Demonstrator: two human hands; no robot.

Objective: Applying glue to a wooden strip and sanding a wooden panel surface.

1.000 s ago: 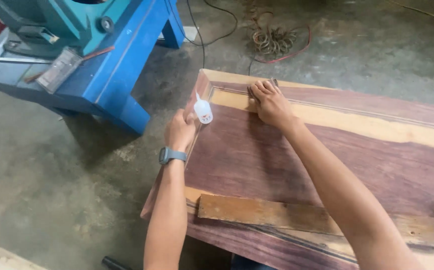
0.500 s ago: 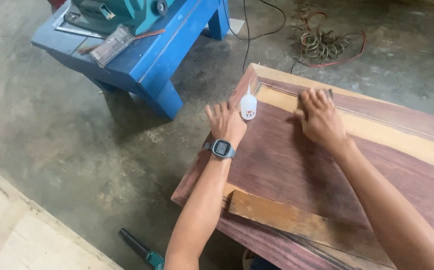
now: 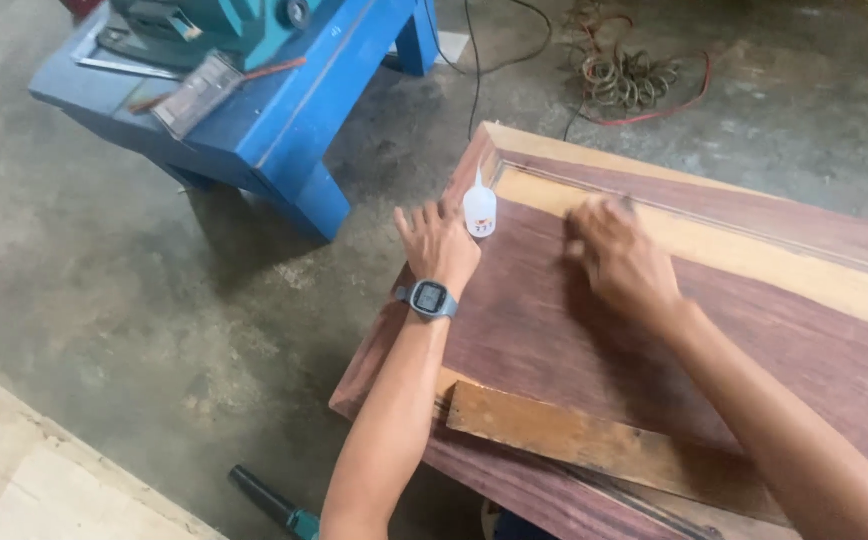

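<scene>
Standing upright on the near-left corner of the wooden door panel (image 3: 714, 330), the small white glue bottle (image 3: 479, 211) has its thin nozzle pointing straight up, so its long axis runs vertical, and it sits just beyond the fingertips of the left hand (image 3: 437, 243). That hand lies flat and open on the dark reddish wood, fingers spread toward the bottle, with a grey wristwatch (image 3: 427, 299) on the wrist behind it. To its right, well clear of the bottle, the right hand (image 3: 616, 257) presses down on the panel beside the pale yellow strip of the frame; it is blurred, and whether it grips anything under the palm cannot be told. Nothing lies between the left hand and the bottle. Nearer the body than both hands, a loose lighter wooden board (image 3: 594, 440) rests across the panel's edge. Beyond the left hand on the concrete floor stands a blue workbench (image 3: 284, 110) carrying a teal machine (image 3: 204, 20), and past the panel's far corner lies a coil of wire (image 3: 624, 80).
</scene>
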